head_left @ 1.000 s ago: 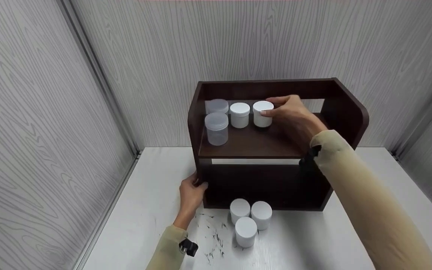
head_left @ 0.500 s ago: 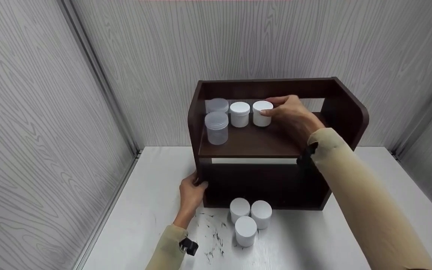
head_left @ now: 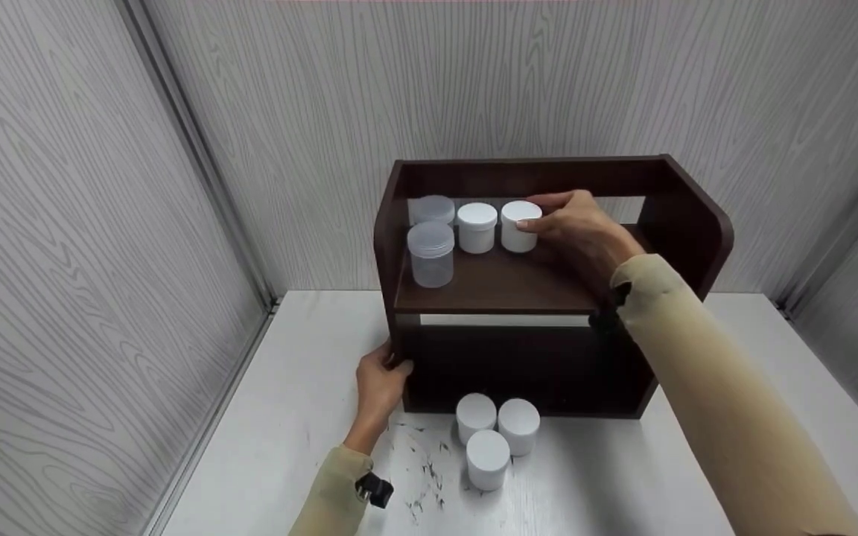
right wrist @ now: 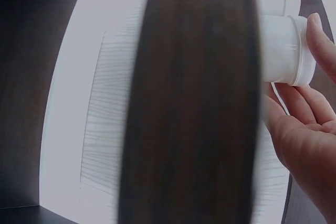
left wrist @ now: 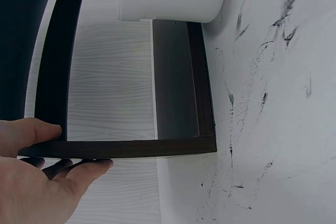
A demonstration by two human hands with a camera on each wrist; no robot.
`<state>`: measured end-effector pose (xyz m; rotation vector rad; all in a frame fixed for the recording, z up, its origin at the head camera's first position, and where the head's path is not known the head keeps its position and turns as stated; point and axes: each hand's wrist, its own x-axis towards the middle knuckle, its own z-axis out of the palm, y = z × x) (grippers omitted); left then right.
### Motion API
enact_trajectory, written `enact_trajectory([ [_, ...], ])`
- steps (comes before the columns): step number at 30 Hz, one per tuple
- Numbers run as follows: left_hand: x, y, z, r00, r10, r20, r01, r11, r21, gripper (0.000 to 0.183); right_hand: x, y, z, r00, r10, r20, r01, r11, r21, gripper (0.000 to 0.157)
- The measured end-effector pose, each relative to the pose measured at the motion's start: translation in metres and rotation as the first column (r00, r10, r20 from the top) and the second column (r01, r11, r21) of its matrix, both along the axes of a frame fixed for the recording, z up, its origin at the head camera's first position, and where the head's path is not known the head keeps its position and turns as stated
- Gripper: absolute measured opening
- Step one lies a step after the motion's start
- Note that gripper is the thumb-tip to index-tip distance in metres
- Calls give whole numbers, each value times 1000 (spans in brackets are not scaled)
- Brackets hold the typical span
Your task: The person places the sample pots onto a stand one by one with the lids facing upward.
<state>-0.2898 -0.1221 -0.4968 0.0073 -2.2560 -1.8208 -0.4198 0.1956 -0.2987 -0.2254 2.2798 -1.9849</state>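
Note:
With thumb and fingers my right hand (head_left: 578, 223) holds a white lidded jar (head_left: 520, 232) upright on the upper shelf (head_left: 503, 286) of a dark brown rack. In the right wrist view the thumb lies against the lid of that jar (right wrist: 283, 50), the fingers behind it; the shelf edge blocks part of the view. Just left of it stands another white jar (head_left: 477, 229), then two translucent jars, the front one (head_left: 431, 257) partly covering the rear one (head_left: 435, 210). My left hand (head_left: 380, 383) grips the rack's left side panel (left wrist: 131, 149), thumb inside and fingers outside.
Three white jars (head_left: 487, 460) stand close together on the white table (head_left: 287, 447) before the rack. Dark scuff marks (left wrist: 262, 98) lie on the table beside them. Wood-grain panels (head_left: 474, 74) enclose the back and both sides.
My right hand has shifted the white jar very slightly left, nearer the neighbouring white jar. The left hand stays on the side panel.

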Motion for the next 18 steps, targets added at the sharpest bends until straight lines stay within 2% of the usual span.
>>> enact_trajectory([
  [18, -2, 2, -2, 1000, 13, -4, -13, 1000, -14, 57, 1, 3, -1, 1000, 4, 18, -3, 999, -46, 67],
])
